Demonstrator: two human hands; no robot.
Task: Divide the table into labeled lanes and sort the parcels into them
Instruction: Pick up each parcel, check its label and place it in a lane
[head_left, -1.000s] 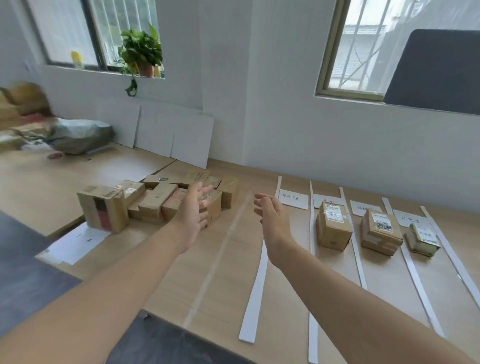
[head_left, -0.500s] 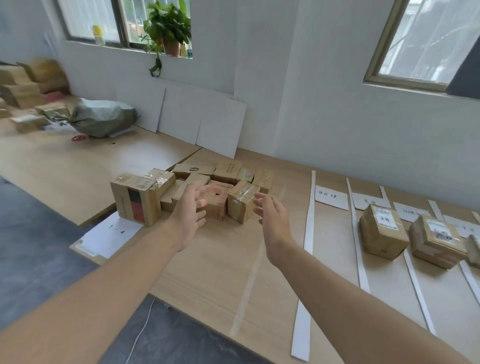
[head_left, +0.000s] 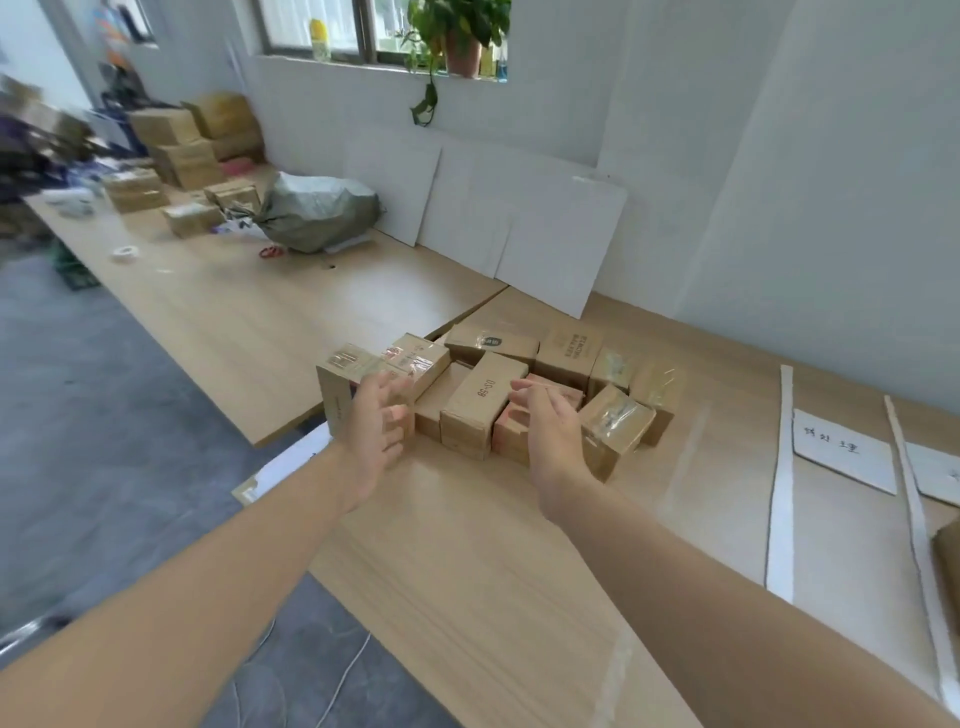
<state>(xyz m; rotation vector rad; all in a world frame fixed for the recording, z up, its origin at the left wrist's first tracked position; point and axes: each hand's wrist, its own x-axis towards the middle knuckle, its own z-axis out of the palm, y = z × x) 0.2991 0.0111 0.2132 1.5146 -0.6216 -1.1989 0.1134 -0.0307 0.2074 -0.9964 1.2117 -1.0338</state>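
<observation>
Both hands closed in since a second ago: left hand (head_left: 375, 426) and right hand (head_left: 546, 427), fingers spread, flanking DS-58 parcel (head_left: 480, 402); pickup looks imminent.

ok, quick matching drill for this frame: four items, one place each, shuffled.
Items:
1. DS-5B box
2. plant
3. grey sack
4. paper label

Places:
A. on the windowsill
B. between two white strips
C. between the two hands
D. far table, beside red scissors

Pairs: 1-C, 2-A, 3-D, 4-B
</observation>
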